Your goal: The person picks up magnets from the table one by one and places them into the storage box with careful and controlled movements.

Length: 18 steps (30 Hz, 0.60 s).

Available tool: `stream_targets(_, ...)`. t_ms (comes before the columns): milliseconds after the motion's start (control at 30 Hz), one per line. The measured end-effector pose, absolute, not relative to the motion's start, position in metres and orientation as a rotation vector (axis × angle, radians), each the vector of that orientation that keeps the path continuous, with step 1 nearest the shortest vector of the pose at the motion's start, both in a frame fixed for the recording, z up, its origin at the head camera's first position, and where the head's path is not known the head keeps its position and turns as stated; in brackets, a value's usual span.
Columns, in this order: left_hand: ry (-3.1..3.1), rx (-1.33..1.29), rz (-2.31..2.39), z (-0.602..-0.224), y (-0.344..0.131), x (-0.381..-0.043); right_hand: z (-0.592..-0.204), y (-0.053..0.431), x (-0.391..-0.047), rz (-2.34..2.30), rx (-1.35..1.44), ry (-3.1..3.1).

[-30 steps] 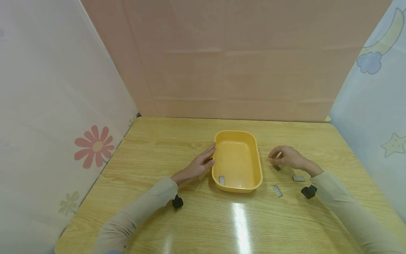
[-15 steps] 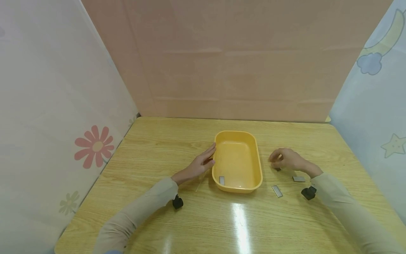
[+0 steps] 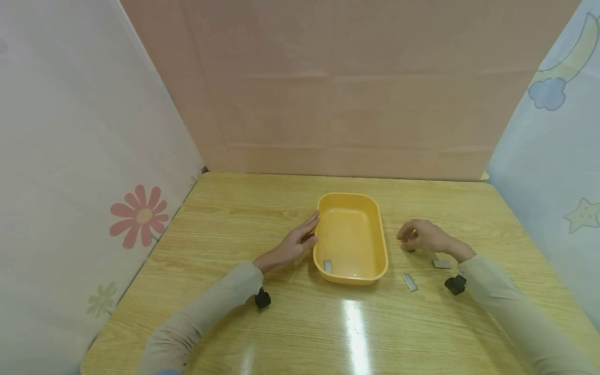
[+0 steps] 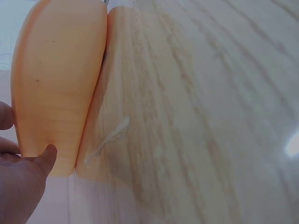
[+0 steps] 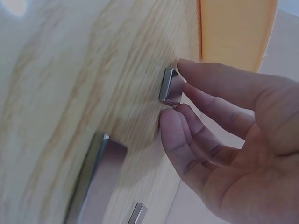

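A yellow plastic basin (image 3: 349,278) stands on the wooden table. My left hand (image 3: 294,245) rests against its left side, fingers extended along the rim and thumb (image 4: 49,156) on the outer wall. To the right of the basin, my right hand (image 3: 425,235) has thumb and fingertips at opposite ends of a small shiny metal block (image 5: 172,88), pinching it close over the tabletop. The head view shows only a sliver of that block below the fingers. Another flat metal block (image 3: 327,266) lies inside the basin, in its near left corner.
Two more metal blocks lie on the table: one tilted (image 3: 410,282) nearer the basin, one crosswise (image 3: 441,264) under the right wrist. A pale mark (image 4: 110,140) runs on the tabletop beside the basin's left side. Walls of printed cloth (image 3: 140,213) flank the table.
My right hand has lowered slightly and its fingers have drawn together round the metal block, covering more of it. The left hand and the basin stay in place.
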<state>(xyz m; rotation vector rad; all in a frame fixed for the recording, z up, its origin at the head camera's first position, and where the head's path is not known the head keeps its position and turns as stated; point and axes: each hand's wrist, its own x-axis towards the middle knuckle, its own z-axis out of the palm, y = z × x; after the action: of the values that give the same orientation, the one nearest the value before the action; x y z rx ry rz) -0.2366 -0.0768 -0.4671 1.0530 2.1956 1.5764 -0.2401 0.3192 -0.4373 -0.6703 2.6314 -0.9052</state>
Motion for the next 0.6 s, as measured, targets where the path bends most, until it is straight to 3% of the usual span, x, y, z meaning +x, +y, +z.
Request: stream_targets(600, 2.209, 1.052, 1.568, -0.4672, -0.0763, -0.2371, -0.4415, 0.3221, -0.2439, -0.983, -0.622, 2.534)
